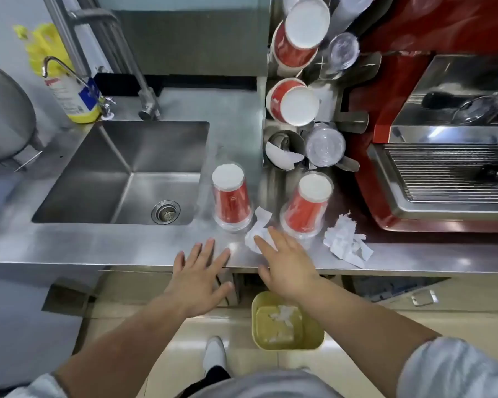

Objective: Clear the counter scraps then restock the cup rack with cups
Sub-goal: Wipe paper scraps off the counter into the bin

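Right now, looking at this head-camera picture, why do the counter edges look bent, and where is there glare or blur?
Head view: the wide-angle lens bows the counter edge and tilts the cup rack; ceiling light glares off the steel beside the left hand; the right hand over the paper scrap looks slightly soft, as do the sleeves at the bottom.

My left hand (pixel 199 278) is extended forward, palm down, fingers straight and slightly spread, holding nothing. My right hand (pixel 285 262) is also extended, palm down, fingers straight and angled up and to the left, thumb set apart on the near side. Both forearms are bare, with light sleeves pushed back toward the elbows.
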A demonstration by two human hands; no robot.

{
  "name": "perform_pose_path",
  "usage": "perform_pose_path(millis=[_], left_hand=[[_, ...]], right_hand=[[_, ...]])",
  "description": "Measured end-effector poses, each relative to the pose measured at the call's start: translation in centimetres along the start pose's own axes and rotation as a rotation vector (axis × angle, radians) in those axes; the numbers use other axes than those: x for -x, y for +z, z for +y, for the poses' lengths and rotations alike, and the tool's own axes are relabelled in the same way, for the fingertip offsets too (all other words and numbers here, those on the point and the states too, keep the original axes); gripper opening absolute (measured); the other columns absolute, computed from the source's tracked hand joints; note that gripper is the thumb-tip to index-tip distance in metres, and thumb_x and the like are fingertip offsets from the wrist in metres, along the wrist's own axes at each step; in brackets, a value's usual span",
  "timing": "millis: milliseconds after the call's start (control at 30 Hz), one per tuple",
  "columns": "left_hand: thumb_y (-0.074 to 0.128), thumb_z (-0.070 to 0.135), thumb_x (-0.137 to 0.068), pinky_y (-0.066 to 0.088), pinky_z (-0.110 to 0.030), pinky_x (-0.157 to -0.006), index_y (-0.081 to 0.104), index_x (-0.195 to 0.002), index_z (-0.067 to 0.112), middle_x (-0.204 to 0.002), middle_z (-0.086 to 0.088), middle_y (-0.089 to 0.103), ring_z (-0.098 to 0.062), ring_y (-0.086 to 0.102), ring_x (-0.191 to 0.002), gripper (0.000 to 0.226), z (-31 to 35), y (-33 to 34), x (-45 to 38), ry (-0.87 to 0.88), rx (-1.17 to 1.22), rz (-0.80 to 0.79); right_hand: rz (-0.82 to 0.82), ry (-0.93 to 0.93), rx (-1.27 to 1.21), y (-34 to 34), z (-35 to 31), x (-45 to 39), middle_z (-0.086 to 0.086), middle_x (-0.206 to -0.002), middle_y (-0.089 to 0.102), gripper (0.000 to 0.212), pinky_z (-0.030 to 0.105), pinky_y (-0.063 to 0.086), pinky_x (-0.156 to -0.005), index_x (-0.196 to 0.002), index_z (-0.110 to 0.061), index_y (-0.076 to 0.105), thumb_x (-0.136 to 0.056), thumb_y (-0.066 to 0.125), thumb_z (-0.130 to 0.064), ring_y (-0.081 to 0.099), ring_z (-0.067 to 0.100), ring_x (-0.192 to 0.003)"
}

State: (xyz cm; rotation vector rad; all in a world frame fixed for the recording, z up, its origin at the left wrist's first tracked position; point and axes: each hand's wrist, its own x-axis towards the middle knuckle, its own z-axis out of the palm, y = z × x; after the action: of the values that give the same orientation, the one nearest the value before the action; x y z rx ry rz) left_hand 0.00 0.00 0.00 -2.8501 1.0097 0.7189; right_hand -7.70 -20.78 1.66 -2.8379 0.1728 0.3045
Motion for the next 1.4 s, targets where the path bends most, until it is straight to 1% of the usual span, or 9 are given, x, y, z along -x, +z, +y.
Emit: perform_pose_path(millis=[200, 400, 533, 667, 833, 967, 1067, 1233, 1400], left_hand=[[0.004, 0.069, -0.078, -0.007, -0.054, -0.118, -0.008, -0.150, 0.046, -0.162, 0.002, -0.021, -0.023, -0.018, -0.149, 0.077, -1.1, 1.5, -0.6, 0.027, 0.000, 0.086], [0.010, 0.067, -0.081, -0.007, -0.056, -0.117, 0.001, -0.151, 0.046, -0.163, 0.001, -0.015, -0.026, -0.015, -0.150, 0.074, -1.4, 1.9, -1.1, 0.045, 0.043, 0.130], [0.014, 0.066, -0.082, -0.007, -0.057, -0.116, 0.004, -0.152, 0.046, -0.164, 0.001, -0.012, -0.027, -0.013, -0.150, 0.073, -1.5, 2.3, -1.1, 0.048, 0.052, 0.162], [0.013, 0.066, -0.082, -0.009, -0.056, -0.115, 0.004, -0.152, 0.045, -0.164, 0.001, -0.012, -0.027, -0.013, -0.150, 0.073, -1.2, 2.6, -1.2, 0.032, 0.053, 0.172], [0.011, 0.065, -0.083, -0.011, -0.055, -0.116, -0.001, -0.151, 0.046, -0.163, 0.002, -0.017, -0.026, -0.017, -0.149, 0.072, -1.1, 2.6, -1.2, 0.020, 0.026, 0.163], [0.015, 0.064, -0.083, -0.009, -0.056, -0.116, 0.007, -0.152, 0.045, -0.164, 0.001, -0.010, -0.027, -0.012, -0.150, 0.072, -1.1, 2.8, -1.3, 0.023, 0.057, 0.188], [0.017, 0.063, -0.084, -0.006, -0.058, -0.116, 0.010, -0.152, 0.044, -0.165, 0.000, -0.006, -0.028, -0.008, -0.151, 0.071, -1.1, 2.9, -1.4, 0.025, 0.051, 0.205], [0.014, 0.063, -0.084, -0.009, -0.057, -0.116, 0.008, -0.152, 0.044, -0.164, 0.000, -0.009, -0.027, -0.012, -0.150, 0.071, -1.1, 2.8, -1.3, 0.025, 0.055, 0.196], [0.016, 0.063, -0.084, -0.008, -0.057, -0.116, 0.008, -0.152, 0.043, -0.164, 0.000, -0.008, -0.028, -0.012, -0.150, 0.071, -0.9, 2.8, -1.3, 0.018, 0.040, 0.191]], right_hand=[[-0.025, 0.041, 0.023, 0.5, -0.5, -2.4, 0.009, -0.162, 0.009, 0.064, 0.046, 0.016, -0.118, -0.154, -0.030, 0.015, -0.095, 0.041, -0.037, 0.012, 0.034, -0.146], [0.056, 0.007, 0.079, 2.3, -0.6, -3.2, 0.011, -0.155, 0.033, 0.057, 0.046, 0.023, -0.114, -0.147, -0.019, 0.037, -0.091, 0.047, -0.027, 0.032, 0.035, -0.140], [0.108, 0.024, 0.093, 3.7, -0.4, -2.8, 0.013, -0.142, 0.052, 0.054, 0.049, 0.034, -0.110, -0.135, -0.014, 0.054, -0.081, 0.062, -0.013, 0.048, 0.037, -0.131], [0.165, 0.007, 0.053, 4.0, 0.1, -2.0, 0.010, -0.126, 0.066, 0.057, 0.044, 0.050, -0.095, -0.118, -0.015, 0.067, -0.063, 0.077, -0.003, 0.063, 0.035, -0.112], [0.238, 0.030, 0.027, 3.7, 0.4, -1.1, 0.000, -0.115, 0.072, 0.051, 0.037, 0.050, -0.085, -0.101, -0.022, 0.073, -0.055, 0.081, -0.001, 0.066, 0.028, -0.093], [0.251, 0.103, 0.051, 3.1, -0.1, -0.6, -0.005, -0.111, 0.073, 0.050, 0.038, 0.047, -0.081, -0.095, -0.029, 0.073, -0.052, 0.080, -0.003, 0.065, 0.026, -0.087], [0.207, 0.123, 0.045, 2.9, -0.1, -0.7, -0.002, -0.115, 0.072, 0.050, 0.041, 0.047, -0.084, -0.098, -0.028, 0.073, -0.056, 0.076, -0.001, 0.064, 0.029, -0.090], [0.133, 0.053, -0.036, 2.4, 0.5, -1.2, 0.002, -0.133, 0.060, 0.053, 0.036, 0.046, -0.092, -0.122, -0.020, 0.065, -0.076, 0.056, 0.007, 0.052, 0.034, -0.110], [0.164, 0.077, -0.124, 2.7, 1.2, -0.4, 0.006, -0.118, 0.063, 0.044, 0.036, 0.048, -0.089, -0.117, -0.014, 0.067, -0.082, 0.051, 0.007, 0.050, 0.032, -0.111]])
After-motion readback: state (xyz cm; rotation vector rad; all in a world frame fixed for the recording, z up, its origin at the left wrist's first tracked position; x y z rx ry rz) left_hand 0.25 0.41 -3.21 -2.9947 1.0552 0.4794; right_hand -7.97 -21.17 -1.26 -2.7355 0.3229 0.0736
